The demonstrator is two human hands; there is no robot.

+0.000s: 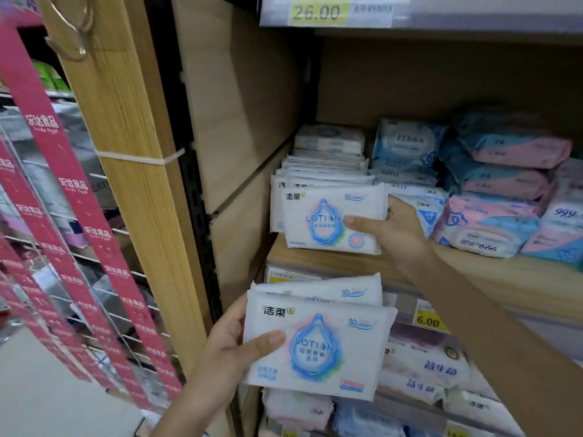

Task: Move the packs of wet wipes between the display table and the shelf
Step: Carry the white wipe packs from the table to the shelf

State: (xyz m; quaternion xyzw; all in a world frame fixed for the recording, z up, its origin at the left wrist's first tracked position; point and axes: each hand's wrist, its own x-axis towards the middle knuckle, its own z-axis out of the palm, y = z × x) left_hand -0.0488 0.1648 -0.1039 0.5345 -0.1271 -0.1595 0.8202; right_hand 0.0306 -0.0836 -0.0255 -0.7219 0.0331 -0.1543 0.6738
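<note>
The right hand (394,234) reaches up to the wooden shelf (473,272) and grips a white pack (315,216) of wet wipes by its right end. The thumb lies across the printed front and the other fingers curl round behind the edge. This pack stands upright at the very front of a row of like packs (321,171) that runs back along the left end of the shelf. Its lower edge is at the shelf's front lip, but I cannot tell whether it rests on the board or is held just clear of it. The left hand (230,351) is lower down, in front of the shelf edge. It holds a small stack of the same packs (325,339) by the left side, with the thumb pressed on the face of the front pack and the fingers hidden behind. At least two packs show in that stack, one peeping above the other. To the right of the row are blue packs (407,146) and, further right, piled pink-and-blue packs (504,175). A yellow price tag (427,321) sits on the shelf edge beside the stack, and more packs (422,367) lie on the level below. A wooden post (126,137) stands to the left, with a wire rack with red bands (63,171) beyond it.
</note>
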